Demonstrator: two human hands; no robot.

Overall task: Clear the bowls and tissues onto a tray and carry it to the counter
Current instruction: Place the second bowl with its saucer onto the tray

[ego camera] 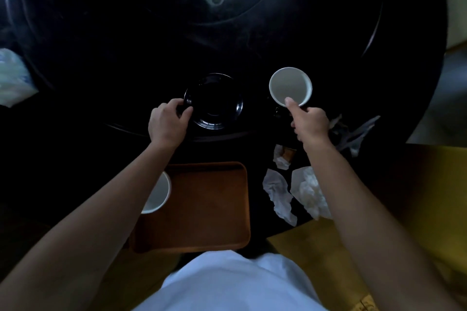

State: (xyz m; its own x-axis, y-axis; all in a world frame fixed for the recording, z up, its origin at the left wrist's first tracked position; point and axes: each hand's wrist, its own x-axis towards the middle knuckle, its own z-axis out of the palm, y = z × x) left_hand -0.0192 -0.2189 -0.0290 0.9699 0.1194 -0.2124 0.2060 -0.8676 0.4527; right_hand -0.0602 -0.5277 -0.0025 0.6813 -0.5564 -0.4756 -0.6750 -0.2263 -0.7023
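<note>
White cloth of the person's shirt [235,283] fills the bottom edge, cut off by the frame. Both bare forearms reach forward from it over a very dark round table [101,58], whose surface is hard to read beyond a few curved glints. At the far left edge a pale packet [12,76] is cut off and blurred. Under the left forearm, a white cup [159,194] sits on the left part of the brown tray [207,207]; the arm hides much of it. Ahead of that, the left hand [168,121] curls on the near-left rim of a black bowl [214,102], thumb over the edge and fingers closed narrowly around it; the bowl's far side melts into the dark tabletop. To the right, the right hand [309,122] pinches the near rim of a white bowl [290,86], thumb lying inside the rim, the other fingers hidden beneath. Behind and below this hand lie crumpled tissues [278,192] beside the tray, with a darker scrap [353,131] of unclear kind just right of the wrist.
</note>
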